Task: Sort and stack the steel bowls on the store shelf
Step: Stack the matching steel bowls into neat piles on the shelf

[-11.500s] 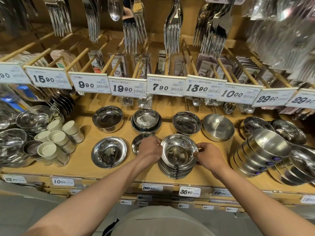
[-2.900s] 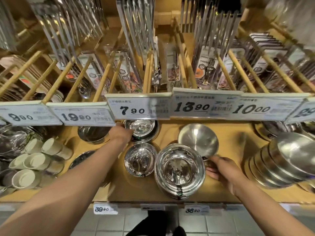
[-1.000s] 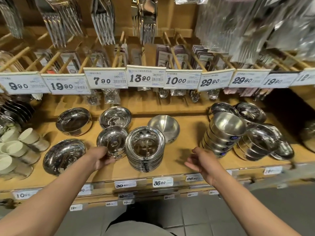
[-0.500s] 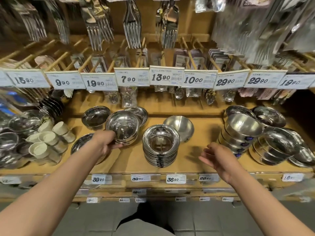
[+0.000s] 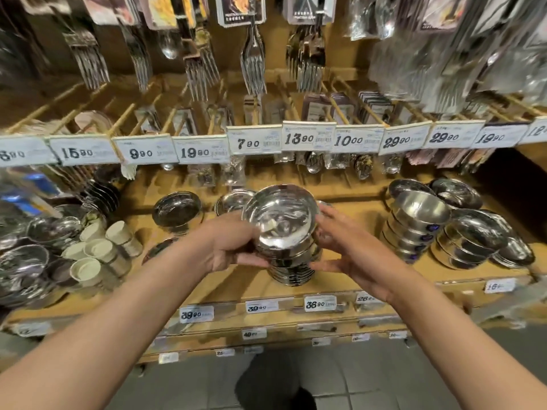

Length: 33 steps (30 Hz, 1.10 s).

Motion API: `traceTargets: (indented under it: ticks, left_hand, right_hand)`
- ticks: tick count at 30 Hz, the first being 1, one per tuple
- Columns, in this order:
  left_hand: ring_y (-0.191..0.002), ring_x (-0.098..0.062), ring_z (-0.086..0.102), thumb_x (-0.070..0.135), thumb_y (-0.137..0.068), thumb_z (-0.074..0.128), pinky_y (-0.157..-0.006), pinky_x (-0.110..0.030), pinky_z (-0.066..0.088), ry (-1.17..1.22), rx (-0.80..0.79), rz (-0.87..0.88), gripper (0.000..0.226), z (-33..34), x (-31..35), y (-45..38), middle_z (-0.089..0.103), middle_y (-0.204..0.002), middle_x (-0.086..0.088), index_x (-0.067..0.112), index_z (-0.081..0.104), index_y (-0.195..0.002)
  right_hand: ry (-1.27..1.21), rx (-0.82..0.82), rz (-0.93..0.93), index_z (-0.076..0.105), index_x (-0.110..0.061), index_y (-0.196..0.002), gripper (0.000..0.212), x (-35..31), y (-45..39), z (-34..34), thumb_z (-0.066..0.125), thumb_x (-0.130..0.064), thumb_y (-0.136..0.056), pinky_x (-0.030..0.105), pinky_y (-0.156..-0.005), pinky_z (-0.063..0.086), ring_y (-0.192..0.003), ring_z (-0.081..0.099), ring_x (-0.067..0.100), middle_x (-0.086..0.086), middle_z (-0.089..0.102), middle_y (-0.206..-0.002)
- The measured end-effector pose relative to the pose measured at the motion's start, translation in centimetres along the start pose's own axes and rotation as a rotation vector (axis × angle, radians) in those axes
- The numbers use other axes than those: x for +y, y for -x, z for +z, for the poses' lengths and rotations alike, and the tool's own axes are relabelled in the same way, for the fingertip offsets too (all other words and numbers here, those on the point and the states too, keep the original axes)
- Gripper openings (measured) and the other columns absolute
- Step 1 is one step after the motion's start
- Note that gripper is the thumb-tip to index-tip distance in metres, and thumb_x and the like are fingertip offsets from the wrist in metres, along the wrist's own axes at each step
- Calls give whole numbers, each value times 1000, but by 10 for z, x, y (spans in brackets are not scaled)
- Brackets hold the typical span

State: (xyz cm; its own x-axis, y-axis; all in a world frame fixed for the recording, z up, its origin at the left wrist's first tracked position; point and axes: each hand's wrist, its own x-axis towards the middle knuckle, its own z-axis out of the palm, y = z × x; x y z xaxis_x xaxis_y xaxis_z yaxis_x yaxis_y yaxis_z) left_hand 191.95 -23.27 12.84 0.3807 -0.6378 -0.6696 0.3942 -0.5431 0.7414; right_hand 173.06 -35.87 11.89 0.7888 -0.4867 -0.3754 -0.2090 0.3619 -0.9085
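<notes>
My left hand (image 5: 228,247) grips a shiny steel bowl (image 5: 281,221) by its left side and base, holding it tilted just above the stack of steel bowls (image 5: 291,272) at the shelf's front middle. My right hand (image 5: 349,250) is beside the bowl's right side, fingers spread and nearly straight, near the bowl and the stack; contact is unclear. A single dark bowl (image 5: 177,209) and another steel bowl (image 5: 233,199) sit further back on the wooden shelf (image 5: 225,288). A flat bowl (image 5: 159,250) is partly hidden behind my left forearm.
Leaning stacks of deeper steel bowls (image 5: 414,226) and wide bowls (image 5: 476,244) fill the right side. White cups (image 5: 100,250) and more steel dishes (image 5: 26,261) crowd the left. A rail of price tags (image 5: 254,142) and hanging forks (image 5: 253,63) overhang the shelf.
My left hand has carried the bowl it lifted rightwards, over the middle stack. My right hand has come in from the lower right to the bowl's side.
</notes>
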Motion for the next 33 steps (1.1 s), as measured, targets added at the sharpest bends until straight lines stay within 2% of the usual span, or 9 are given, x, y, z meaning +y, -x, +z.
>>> traceTargets:
  ticks: [4, 9, 13, 16, 18, 22, 28, 31, 33]
  left_hand:
    - [-60, -26, 72, -6, -93, 52, -38, -21, 51, -190, -136, 39, 24, 48, 3, -2, 74, -89, -26, -7, 55, -116]
    - [-75, -28, 77, 25, -104, 50, -63, -36, 64, -241, -268, 6, 19, 118, 16, -1, 77, -89, -18, 11, 58, -113]
    - [-70, -32, 76, 47, -101, 50, -53, -40, 62, -251, -311, 61, 28, 174, 32, 4, 77, -84, -20, 21, 59, -104]
    - [-66, -36, 75, 45, -100, 51, -56, -46, 63, -269, -317, 47, 29, 224, 39, 6, 75, -80, -24, 17, 55, -100]
    - [-61, -33, 74, 45, -102, 47, -56, -45, 63, -294, -310, 60, 32, 261, 40, 4, 74, -68, -21, 15, 54, -94]
    - [-74, -32, 75, 48, -100, 47, -65, -44, 63, -308, -320, 9, 46, 340, 32, -8, 77, -91, -20, 7, 66, -100]
    - [-82, -32, 74, 41, -102, 42, -69, -42, 64, -187, -331, -63, 40, 420, 19, -15, 74, -94, -16, 10, 66, -93]
    - [-81, -35, 76, 32, -102, 41, -65, -44, 64, -134, -340, -75, 36, 435, 16, -14, 75, -94, -22, 4, 59, -115]
    - [-83, -38, 76, 28, -102, 40, -65, -45, 64, -113, -343, -62, 38, 440, 19, -16, 74, -93, -27, 2, 52, -127]
  right_hand:
    - [140, 172, -76, 61, -38, -131, 37, 7, 25, -17, 67, -31, -95, 45, -82, 63, -108, 71, 13, -6, 72, -123]
    - [121, 346, -54, 70, -26, -101, 17, 8, 68, -74, 58, -16, -95, 40, -67, 65, -77, 75, 18, 2, 78, -101]
    - [132, 408, -68, 68, -19, -103, 26, -1, 97, -123, 51, -11, -85, 43, -65, 64, -67, 68, 21, 6, 79, -91]
    - [98, 454, -55, 60, -7, -112, 29, -5, 115, -167, 49, -10, -85, 53, -71, 64, -64, 69, 22, 12, 77, -84]
    - [86, 487, -32, 55, -6, -125, 37, -4, 127, -200, 49, -10, -88, 46, -65, 64, -65, 69, 24, 18, 76, -87]
    - [102, 540, -24, 59, -6, -105, 19, -6, 157, -267, 47, -8, -91, 44, -59, 63, -64, 69, 26, 19, 72, -88]
    - [154, 494, -20, 55, -12, -100, 18, -13, 188, -348, 45, -12, -86, 54, -67, 63, -60, 70, 26, 11, 71, -78]
    - [175, 435, 13, 54, -9, -109, 25, -17, 190, -371, 42, -19, -90, 54, -67, 64, -66, 72, 30, 25, 70, -96]
    - [202, 379, 19, 70, -16, -101, 35, -22, 184, -382, 42, -26, -84, 51, -66, 65, -70, 74, 30, 25, 75, -100]
